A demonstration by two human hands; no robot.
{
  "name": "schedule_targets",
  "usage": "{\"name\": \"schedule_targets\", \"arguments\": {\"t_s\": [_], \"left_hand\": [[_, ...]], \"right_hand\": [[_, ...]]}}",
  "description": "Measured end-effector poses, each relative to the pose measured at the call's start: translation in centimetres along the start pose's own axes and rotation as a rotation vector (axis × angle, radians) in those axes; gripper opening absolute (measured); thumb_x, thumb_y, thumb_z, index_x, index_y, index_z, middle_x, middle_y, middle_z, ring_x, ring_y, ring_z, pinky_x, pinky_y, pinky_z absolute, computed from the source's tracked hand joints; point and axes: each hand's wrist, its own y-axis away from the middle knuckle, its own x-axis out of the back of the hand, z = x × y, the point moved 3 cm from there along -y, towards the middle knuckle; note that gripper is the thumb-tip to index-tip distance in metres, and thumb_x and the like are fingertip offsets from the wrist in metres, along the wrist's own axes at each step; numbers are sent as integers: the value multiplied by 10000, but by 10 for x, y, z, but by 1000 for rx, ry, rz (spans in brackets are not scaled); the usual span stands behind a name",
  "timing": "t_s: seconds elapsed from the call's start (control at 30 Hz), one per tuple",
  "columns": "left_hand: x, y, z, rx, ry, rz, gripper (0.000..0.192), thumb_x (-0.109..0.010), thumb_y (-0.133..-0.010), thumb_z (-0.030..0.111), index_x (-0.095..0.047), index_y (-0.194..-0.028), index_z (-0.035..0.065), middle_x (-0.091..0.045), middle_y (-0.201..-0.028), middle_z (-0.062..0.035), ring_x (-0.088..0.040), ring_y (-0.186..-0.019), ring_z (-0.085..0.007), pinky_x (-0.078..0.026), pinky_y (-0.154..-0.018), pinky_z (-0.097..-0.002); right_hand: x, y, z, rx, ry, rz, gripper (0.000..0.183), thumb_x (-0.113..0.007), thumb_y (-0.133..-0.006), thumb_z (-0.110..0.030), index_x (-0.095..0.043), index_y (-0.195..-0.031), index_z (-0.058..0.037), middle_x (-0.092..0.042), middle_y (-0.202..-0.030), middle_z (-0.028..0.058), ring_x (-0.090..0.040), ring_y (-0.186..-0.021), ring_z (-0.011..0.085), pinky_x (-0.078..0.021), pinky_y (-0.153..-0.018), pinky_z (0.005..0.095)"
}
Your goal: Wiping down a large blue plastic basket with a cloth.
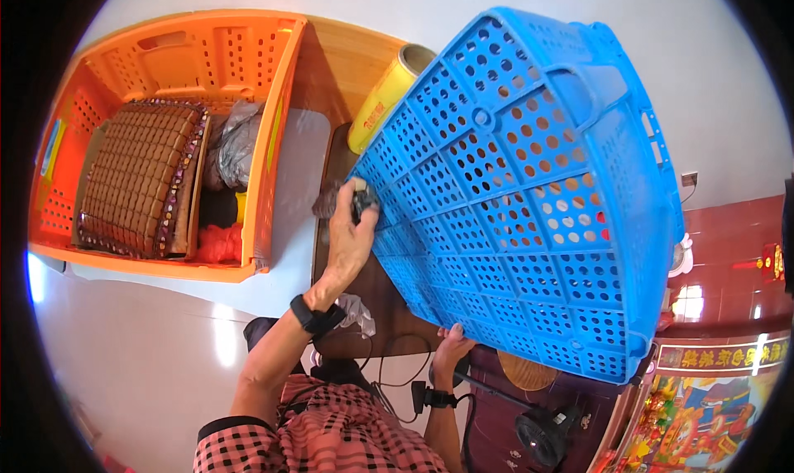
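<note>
A blue perforated plastic crate (527,194) is tilted up in front of me, with its ribbed underside towards me. My right hand (454,348) grips its lower edge; part of that hand is hidden behind the crate. At the crate's left edge, my left hand (352,228) is closed around a dark, brownish object (327,201), too blurred to name, that touches or nearly touches the underside. Behind the crate's upper left edge lies a yellow roll (383,104) with a hollow core and red writing, partly covered by the crate.
An orange plastic crate (265,163) on the left holds a brown tile mat (139,175), a grey plastic bag (239,144) and a red plastic bag (218,242). Below are a brown tabletop (391,312), loose cables (397,383), a black fan (539,436) and a dark red cabinet (490,405).
</note>
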Motion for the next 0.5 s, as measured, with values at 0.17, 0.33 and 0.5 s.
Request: {"name": "schedule_targets", "arguments": {"t_s": [0.17, 0.33, 0.5], "left_hand": [[12, 3, 71, 68, 443, -57, 437, -488, -836, 8, -404, -1265, 11, -528, -1086, -84, -502, -987, -135, -414, -899, -292], [-4, -33, 107, -266, -9, 58, 479, -510, -824, 17, -397, -1284, -49, -519, -1193, -200, -504, -1137, -293, -377, -972, -366], [-16, -22, 82, -486, -218, 169, 509, -539, -791, -34, -402, -1282, -47, -535, -1158, -237, -528, -1074, -359, -398, -948, -391]], "right_hand": [[10, 0, 8, 7, 26, 10, 441, -551, -846, -204, -331, -1185, -27, -531, -865, 113, -490, -588, 156, -432, -505, 282], [12, -1, 15, 74, -7, -19, 446, -600, -856, -286, -381, -1130, -11, -544, -825, 100, -495, -572, 157, -432, -504, 284], [14, 0, 18, 20, -10, 36, 430, -626, -842, -318, -441, -1049, 9, -557, -821, 101, -505, -567, 157, -432, -500, 281]]}}
